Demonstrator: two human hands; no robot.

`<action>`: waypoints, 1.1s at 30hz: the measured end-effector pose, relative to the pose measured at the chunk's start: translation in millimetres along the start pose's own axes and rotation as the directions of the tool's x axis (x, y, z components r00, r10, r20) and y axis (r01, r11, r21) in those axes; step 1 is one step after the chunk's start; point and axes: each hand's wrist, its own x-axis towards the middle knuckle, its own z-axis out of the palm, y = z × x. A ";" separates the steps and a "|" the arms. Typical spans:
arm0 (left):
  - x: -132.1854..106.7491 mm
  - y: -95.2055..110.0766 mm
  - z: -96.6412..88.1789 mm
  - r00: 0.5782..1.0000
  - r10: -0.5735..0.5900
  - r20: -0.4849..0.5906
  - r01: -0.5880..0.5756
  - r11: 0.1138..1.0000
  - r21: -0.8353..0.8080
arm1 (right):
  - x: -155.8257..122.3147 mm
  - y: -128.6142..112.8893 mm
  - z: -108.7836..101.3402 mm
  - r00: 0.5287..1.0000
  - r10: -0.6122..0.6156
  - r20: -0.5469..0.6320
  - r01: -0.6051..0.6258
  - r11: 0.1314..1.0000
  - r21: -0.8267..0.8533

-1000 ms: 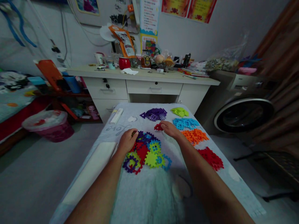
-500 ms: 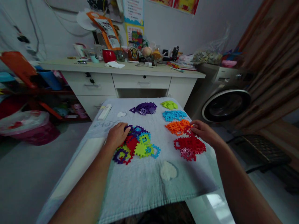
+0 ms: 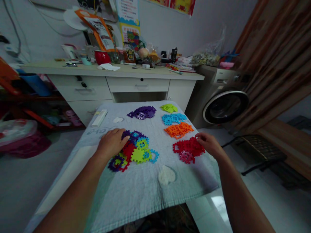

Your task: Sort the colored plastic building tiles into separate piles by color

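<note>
My left hand [image 3: 113, 141] rests at the left side of a mixed pile of plastic gear pieces, thumb and fingers apart over its purple edge. In that pile lie a purple gear piece [image 3: 116, 162], a red one [image 3: 128, 149], a lime-green one [image 3: 138, 156] and a light-blue ring gear [image 3: 155, 156]. At the right, my right hand [image 3: 206, 142] pinches a red gear piece [image 3: 193, 142] at the far edge of the red pile [image 3: 187, 148]. My fingertips partly hide where it is gripped.
Single-colour piles lie beyond: orange [image 3: 179, 130], blue [image 3: 173, 119], lime-green [image 3: 169, 108] and purple [image 3: 143, 112]. They sit on a cloth-covered table [image 3: 136, 187]. A cluttered white desk [image 3: 85, 87] stands behind, with a washing machine [image 3: 221, 97] to the right.
My right hand has brought the red piece from between the orange and red piles down onto the red pile. My left hand stays at the mixed pile. The view has shifted right.
</note>
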 end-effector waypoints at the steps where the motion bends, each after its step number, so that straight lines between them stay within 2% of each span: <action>1: -6.4 0.3 -0.3 1.000 0.005 0.018 -0.005 1.000 -0.010 | -0.4 -0.4 1.6 1.000 -0.003 -0.009 0.003 0.999 -0.050; 4: -28.2 0.3 2.8 0.999 0.016 0.028 -0.015 0.999 -0.040 | -2.4 -0.4 5.8 0.999 -0.016 -0.045 0.008 0.986 -0.165; 8: -50.5 1.5 11.9 0.998 -0.016 -0.057 0.011 0.996 -0.091 | -4.1 2.8 9.7 0.996 -0.049 -0.070 0.034 0.980 -0.198; 12: -57.3 4.5 20.6 0.985 -0.058 -0.165 0.033 0.988 -0.150 | -3.3 9.0 12.9 0.983 -0.142 -0.116 0.122 0.979 -0.162; 15: -56.9 3.0 27.5 0.977 -0.059 -0.206 0.021 0.983 -0.184 | -5.2 10.0 15.0 0.964 -0.225 -0.140 0.206 0.969 -0.138; 18: -55.5 -3.6 35.3 0.975 -0.069 -0.212 0.024 0.977 -0.210 | -11.0 -2.6 18.6 0.918 -0.319 -0.234 0.290 0.945 -0.151; 21: -54.2 -11.0 41.5 0.974 -0.099 -0.204 0.048 0.969 -0.242 | -16.6 -35.4 30.7 0.866 -0.385 -0.319 0.352 0.923 -0.158; 23: -53.4 -13.9 43.7 0.973 -0.125 -0.196 0.069 0.960 -0.272 | -18.5 -65.6 47.3 0.864 -0.436 -0.252 0.422 0.900 -0.111; 25: -52.6 -15.1 44.2 0.977 -0.124 -0.176 0.066 0.949 -0.307 | -18.9 -96.8 70.3 0.862 -0.498 -0.092 0.497 0.867 -0.042; 28: -52.2 -15.0 42.5 0.982 -0.101 -0.161 0.036 0.932 -0.362 | -18.0 -134.4 109.6 0.799 -0.578 0.165 0.585 0.811 0.005; 31: -54.0 -14.4 38.7 0.983 -0.084 -0.160 0.013 0.916 -0.400 | -17.6 -153.6 143.0 0.765 -0.565 0.310 0.600 0.800 -0.022; 33: -56.2 -13.7 35.3 0.988 -0.060 -0.139 -0.002 0.913 -0.409 | -18.1 -156.7 158.8 0.789 -0.531 0.307 0.573 0.818 -0.057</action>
